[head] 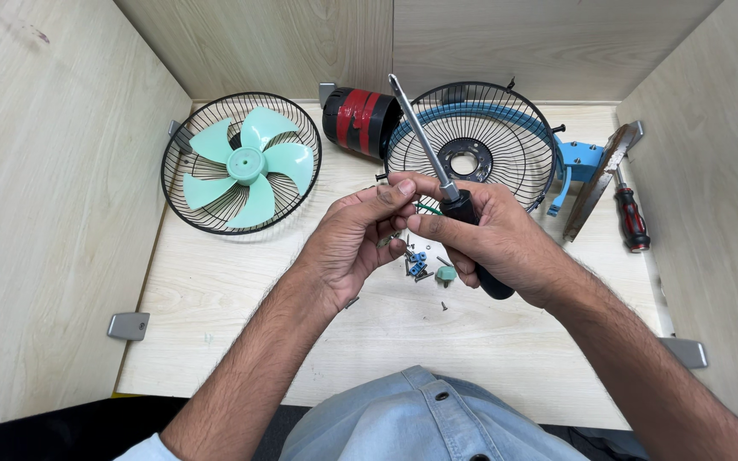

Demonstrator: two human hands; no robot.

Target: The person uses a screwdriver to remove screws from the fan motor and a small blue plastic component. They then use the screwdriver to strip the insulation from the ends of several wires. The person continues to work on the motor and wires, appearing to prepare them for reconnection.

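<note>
Both hands [424,226] closed on black-handled screwdriver [446,192], shaft angled up between them, over scattered screws [420,269].

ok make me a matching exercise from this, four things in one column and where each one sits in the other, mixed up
Things:
1. mint green plastic fan blade
2. red and black cylindrical motor
3. red-handled screwdriver
4. black-handled screwdriver

Places:
A. held in the right hand, shaft pointing up and away
B. lying at the far right of the wooden table
C. resting in the black wire fan guard on the left
D. at the back, between the two guards

Pairs: 1-C, 2-D, 3-B, 4-A
</note>
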